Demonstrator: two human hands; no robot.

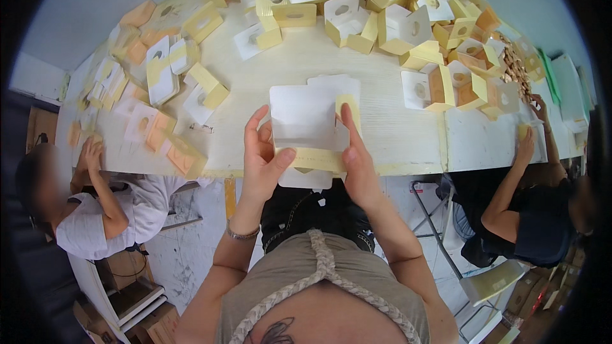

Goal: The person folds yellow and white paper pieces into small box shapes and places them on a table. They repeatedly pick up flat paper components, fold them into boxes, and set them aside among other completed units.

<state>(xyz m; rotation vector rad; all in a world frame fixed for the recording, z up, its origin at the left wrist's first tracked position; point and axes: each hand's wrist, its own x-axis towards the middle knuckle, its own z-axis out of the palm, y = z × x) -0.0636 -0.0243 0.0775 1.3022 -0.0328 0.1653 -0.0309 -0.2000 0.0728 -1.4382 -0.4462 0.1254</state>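
Observation:
I hold a flat white and pale yellow cardboard box blank [308, 124] over the near edge of the white table [395, 137]. My left hand [262, 162] grips its left side, thumb pressed on the yellow lower flap. My right hand [357, 162] grips its right side, fingers lying along the yellow right panel. The blank is partly folded, with its white inner face toward me.
Several folded yellow and white boxes [357, 16] are heaped at the far side of the table, with flat blanks [159, 70] at the left. A person in a white shirt [95, 213] works at the left; another in a dark top [535, 216] works at the right.

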